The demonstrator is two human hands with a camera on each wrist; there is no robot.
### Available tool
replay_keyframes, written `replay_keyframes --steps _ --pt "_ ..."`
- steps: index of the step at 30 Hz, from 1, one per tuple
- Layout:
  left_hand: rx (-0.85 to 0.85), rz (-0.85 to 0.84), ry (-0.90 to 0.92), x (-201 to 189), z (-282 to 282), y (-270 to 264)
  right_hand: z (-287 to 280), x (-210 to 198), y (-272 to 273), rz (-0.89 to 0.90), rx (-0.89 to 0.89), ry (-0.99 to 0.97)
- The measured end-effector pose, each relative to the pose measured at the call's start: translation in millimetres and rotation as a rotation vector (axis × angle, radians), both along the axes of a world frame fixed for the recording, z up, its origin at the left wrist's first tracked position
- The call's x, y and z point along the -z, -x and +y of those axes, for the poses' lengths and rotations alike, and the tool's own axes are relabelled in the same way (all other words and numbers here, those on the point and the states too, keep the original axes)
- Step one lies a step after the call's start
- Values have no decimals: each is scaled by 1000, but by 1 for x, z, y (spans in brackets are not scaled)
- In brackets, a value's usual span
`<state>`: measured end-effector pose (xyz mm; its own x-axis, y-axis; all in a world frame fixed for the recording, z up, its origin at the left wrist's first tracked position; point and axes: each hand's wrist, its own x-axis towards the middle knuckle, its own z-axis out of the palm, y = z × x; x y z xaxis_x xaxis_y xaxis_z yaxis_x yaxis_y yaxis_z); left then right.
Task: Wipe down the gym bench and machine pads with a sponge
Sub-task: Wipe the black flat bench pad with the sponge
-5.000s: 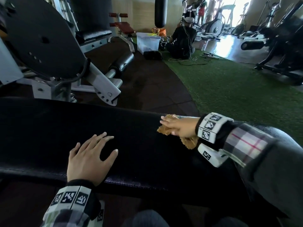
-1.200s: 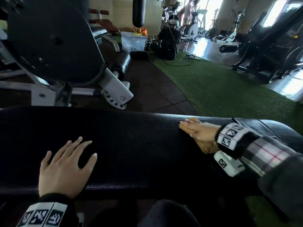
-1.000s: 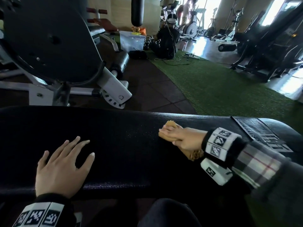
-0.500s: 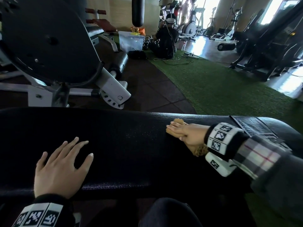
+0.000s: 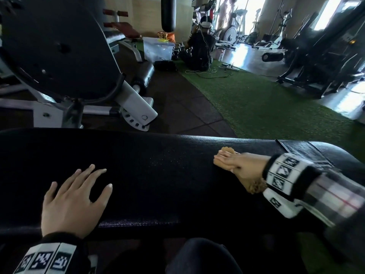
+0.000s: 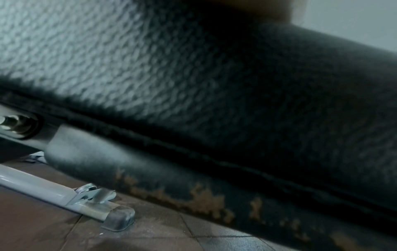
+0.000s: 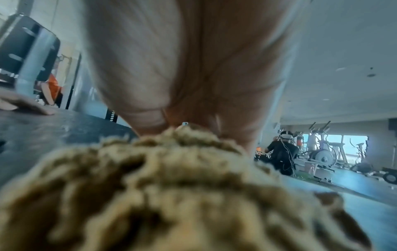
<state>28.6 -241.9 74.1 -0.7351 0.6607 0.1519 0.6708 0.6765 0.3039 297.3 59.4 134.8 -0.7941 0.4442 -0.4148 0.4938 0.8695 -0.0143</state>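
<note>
A long black padded bench [image 5: 158, 175] runs across the front of the head view. My left hand [image 5: 73, 202] lies flat on its near left part, fingers spread and straight. My right hand [image 5: 237, 167] presses a tan, rough sponge [image 5: 226, 150] onto the bench's right part with its fingers straight and together. The sponge shows past the fingertips and under the wrist. In the right wrist view the sponge [image 7: 171, 195] fills the bottom, under my right hand [image 7: 193, 68]. The left wrist view shows only the bench's grained side [image 6: 193, 84], worn along its lower edge.
Beyond the bench stands a machine with a large black pad [image 5: 55, 46] on a white metal frame [image 5: 136, 107] and a roller pad [image 5: 144, 74]. A person [image 5: 199, 50] sits on the floor by a clear plastic box [image 5: 158, 50]. Green turf [image 5: 266, 107] and more machines [image 5: 320, 56] lie to the right.
Over the last second my right hand has slid the sponge to the right along the bench. My left hand has stayed flat in its place.
</note>
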Motion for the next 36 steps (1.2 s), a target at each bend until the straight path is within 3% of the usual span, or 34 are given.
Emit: replay_keyframes --steps 3,6,11,14,17,21,27,32,36 --pt "3 -9 5 -2 0 -1 -6 6 31 3 -3 -4" --pt "4 -11 -14 -2 -1 -2 -40 3 41 47 -125 48" --pt "16 -8 -19 1 -3 1 -102 6 -1 243 -348 208" --pt "27 -5 -20 2 -3 1 -95 8 -35 240 -312 263" --pt "20 -15 -25 1 -2 0 -67 8 -54 224 -216 191" --pt "17 -16 -26 0 -1 -2 -42 5 -30 99 -98 81" --pt "15 -6 -8 -1 -2 -2 -80 11 20 183 -186 126" --pt "19 -4 -10 -1 -2 -2 -109 12 -17 249 -285 228" --pt "19 -4 -14 0 -2 -1 -86 10 -45 265 -204 216"
